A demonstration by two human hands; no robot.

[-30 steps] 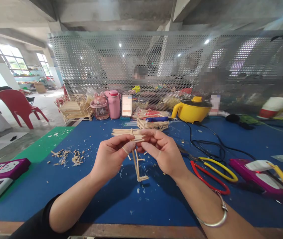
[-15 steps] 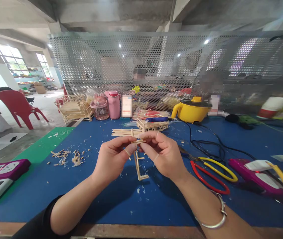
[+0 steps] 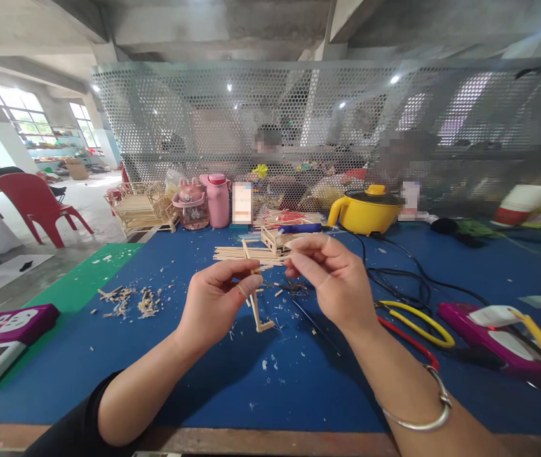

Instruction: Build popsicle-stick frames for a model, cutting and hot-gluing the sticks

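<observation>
My left hand (image 3: 218, 301) pinches a small frame of thin wooden sticks (image 3: 256, 312) between thumb and fingers. The frame stands tilted over the blue mat, with short crosspieces sticking out to the right. My right hand (image 3: 341, 282) is apart from it, to the right, thumb and fingertips pressed together. Whatever lies in that pinch is too small to make out. Behind the hands lie a bundle of wooden sticks (image 3: 227, 254) and a built wooden stick piece (image 3: 273, 241), partly covered by my right hand. Pliers with yellow and red handles (image 3: 425, 325) lie partly under my right wrist.
Wood scraps (image 3: 149, 301) are scattered on the left. A yellow pot (image 3: 370, 212), a pink bottle (image 3: 218, 200) and a phone (image 3: 242, 203) stand along the perforated screen (image 3: 180, 114). Black cables (image 3: 408, 276) and a purple device (image 3: 489, 336) lie on the right.
My right hand has come away from the wooden frame and moved right and slightly up. The frame, still in my left hand, has tilted and its lower end has shifted left and up.
</observation>
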